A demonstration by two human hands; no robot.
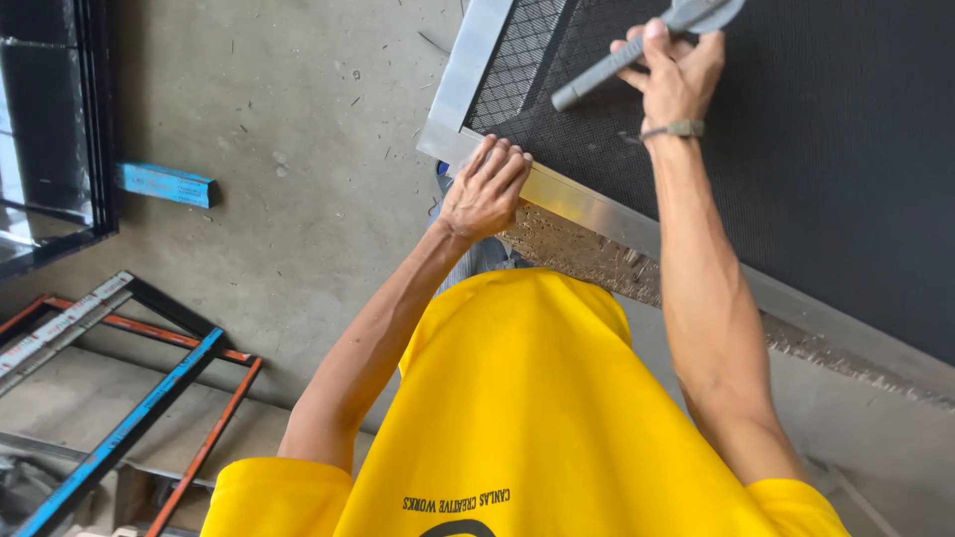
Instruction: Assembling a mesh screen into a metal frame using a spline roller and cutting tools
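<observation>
A framed screen lies in front of me: black mesh point(846, 149) set in a silver aluminium frame point(597, 214). My left hand point(485, 189) presses down on the frame's near rail, close to its corner, fingers curled over the edge onto the mesh. My right hand point(676, 75) is raised over the mesh and grips a grey-handled tool point(622, 58), whose rounded metal head reaches the top edge of the view. A thin band circles my right wrist.
Bare concrete floor point(298, 179) with small scraps spreads to the left. A blue bar point(164, 184) lies beside a dark framed panel point(60, 129). Blue, orange and black metal bars point(129, 378) lean at lower left. Speckled worktop edge point(587, 254) shows under the frame.
</observation>
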